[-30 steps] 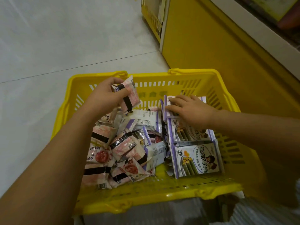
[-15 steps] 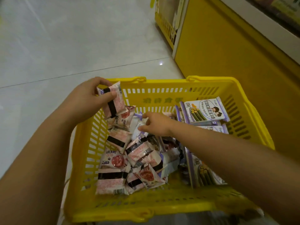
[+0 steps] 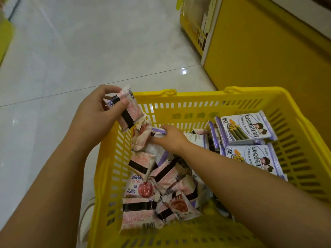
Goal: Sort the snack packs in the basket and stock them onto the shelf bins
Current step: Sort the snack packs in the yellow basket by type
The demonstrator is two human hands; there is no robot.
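Observation:
A yellow plastic basket point(image 3: 297, 126) on the floor holds two kinds of snack packs. Several pink packs with a black band point(image 3: 141, 206) lie heaped in its left half. Purple-edged white packs point(image 3: 245, 127) are lined up on the right. My left hand point(image 3: 95, 113) holds a small stack of pink packs point(image 3: 130, 108) above the basket's far left corner, thumb across the top one. My right hand point(image 3: 170, 138) reaches across into the heap and pinches a small purple-and-white pack point(image 3: 158, 131) at the far left.
A yellow shelf unit base point(image 3: 259, 56) stands to the right of the basket, with a yellow wire rack point(image 3: 193, 27) beyond it. Pale tiled floor point(image 3: 89, 51) spreads to the left and ahead.
My right hand left the purple packs on the right, crossed to the pink heap and took hold of a small purple pack. My left hand rose slightly with its pink packs.

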